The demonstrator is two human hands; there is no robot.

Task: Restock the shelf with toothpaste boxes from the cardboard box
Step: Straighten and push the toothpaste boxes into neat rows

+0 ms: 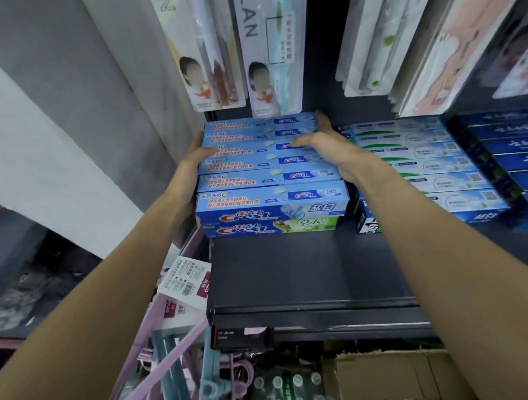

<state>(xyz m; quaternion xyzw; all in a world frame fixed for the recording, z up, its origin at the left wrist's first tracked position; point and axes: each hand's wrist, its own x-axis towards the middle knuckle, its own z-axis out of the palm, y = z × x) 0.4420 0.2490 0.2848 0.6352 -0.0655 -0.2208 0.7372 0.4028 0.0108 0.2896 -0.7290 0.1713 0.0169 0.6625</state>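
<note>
While both arms reached onto the dark shelf (305,276), we held the row of blue toothpaste boxes (270,166) between our hands. Our left hand (191,163) lay flat against the row's left ends; our right hand (330,142) gripped its right side, thumb across the top faces. That row sat on a green-marked box, apparently one of another layer. The cardboard box (385,376) stood below the shelf.
</note>
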